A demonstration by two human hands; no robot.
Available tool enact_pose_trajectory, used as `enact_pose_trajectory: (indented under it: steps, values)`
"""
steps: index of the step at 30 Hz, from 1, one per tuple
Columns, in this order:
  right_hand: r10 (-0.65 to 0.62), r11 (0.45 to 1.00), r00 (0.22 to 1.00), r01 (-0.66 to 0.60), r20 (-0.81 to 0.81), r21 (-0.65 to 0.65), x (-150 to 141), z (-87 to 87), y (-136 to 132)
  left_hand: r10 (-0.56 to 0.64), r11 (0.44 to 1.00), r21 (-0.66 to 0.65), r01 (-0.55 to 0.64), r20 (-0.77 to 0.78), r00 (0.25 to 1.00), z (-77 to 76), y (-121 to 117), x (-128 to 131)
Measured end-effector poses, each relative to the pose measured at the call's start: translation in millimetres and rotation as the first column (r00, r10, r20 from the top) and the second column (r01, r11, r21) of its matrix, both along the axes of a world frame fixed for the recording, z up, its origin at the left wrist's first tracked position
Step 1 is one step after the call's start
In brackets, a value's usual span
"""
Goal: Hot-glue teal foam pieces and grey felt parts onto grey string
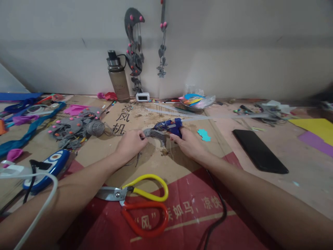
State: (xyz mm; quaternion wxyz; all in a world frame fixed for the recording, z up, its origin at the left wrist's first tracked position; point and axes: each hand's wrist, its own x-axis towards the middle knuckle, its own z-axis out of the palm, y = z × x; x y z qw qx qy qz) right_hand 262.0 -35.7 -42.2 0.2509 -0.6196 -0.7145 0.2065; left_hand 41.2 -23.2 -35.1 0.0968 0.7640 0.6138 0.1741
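The grey felt crescent [157,136] lies at the centre of the work, over the cardboard [100,152] that covers part of the desk [299,170]. At its nine o'clock, the left hand [132,141] has its grip pinched on the crescent's end; at its three o'clock, the right hand [187,141] has its grip wrapped round the handle of a blue glue gun [174,125], nozzle pointing towards nine o'clock. The tip is close to the crescent's upper edge (whether it touches, or has laid any glue there, I cannot tell). Judging by what shows, this piece is only partway along: its visible face carries no pink dots, whereas the hanging crescent [130,22], on the wall between eleven and twelve o'clock, has both dots and dangling strands and looks complete. Another hanging strand [162,52] at twelve o'clock seems equally far on. At nine o'clock, beyond the left hand, a pile of dotted felt pieces [70,126] looks decorated too, beside a ball of grey yarn [95,128]. Dots and strands thus seem the parts lacking on the held piece, though a loose grey thread [137,159] hangs near the left hand. Scissors [162,187] rest at six o'clock, out of both hands.
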Motion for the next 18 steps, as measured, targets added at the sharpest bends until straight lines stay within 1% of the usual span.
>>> enact_pose_trajectory:
  steps: [6,12,18]
  values:
    - [0.060,0.997,0.998,-0.059,-0.022,0.051,0.8,-6.1,2.6,-0.008,1.000,0.008,0.008,0.005,1.000,-1.2,0.5,-0.8]
    - [0.055,0.998,0.998,-0.055,0.032,0.019,-0.3,-4.5,1.7,0.003,1.000,-0.006,-0.003,-0.015,1.000,0.7,-0.1,0.3]
    - [0.049,0.999,0.997,-0.049,0.060,0.001,-2.2,-2.8,0.1,-0.008,1.000,0.003,0.008,-0.002,1.000,0.6,0.6,-0.3]
